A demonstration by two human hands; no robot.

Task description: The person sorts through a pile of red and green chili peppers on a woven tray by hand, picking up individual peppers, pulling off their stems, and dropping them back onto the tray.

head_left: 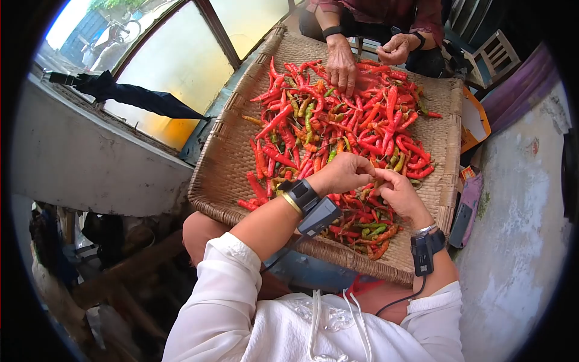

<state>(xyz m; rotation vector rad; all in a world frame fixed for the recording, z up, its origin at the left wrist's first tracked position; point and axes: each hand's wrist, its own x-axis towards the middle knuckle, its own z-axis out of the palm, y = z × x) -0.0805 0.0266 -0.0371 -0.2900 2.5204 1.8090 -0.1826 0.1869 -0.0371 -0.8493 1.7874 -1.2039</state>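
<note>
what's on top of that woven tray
A heap of red chillies, a few green, covers most of the woven tray. Both hands, left hand and right hand, pick there; a co-worker's hand too. Underneath is hidden.

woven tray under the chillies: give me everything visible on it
The woven tray is a broad, flat, roughly square basket of tan plaited strips with a thicker bound rim. It looks worn and dry. It rests tilted across the person's lap, its far edge toward a second person. Red chillies, with some green and orange ones, cover its middle and right; the left part is bare weave. The left hand and right hand work over its near side, and the other person's hand presses on chillies at the far side.
</note>
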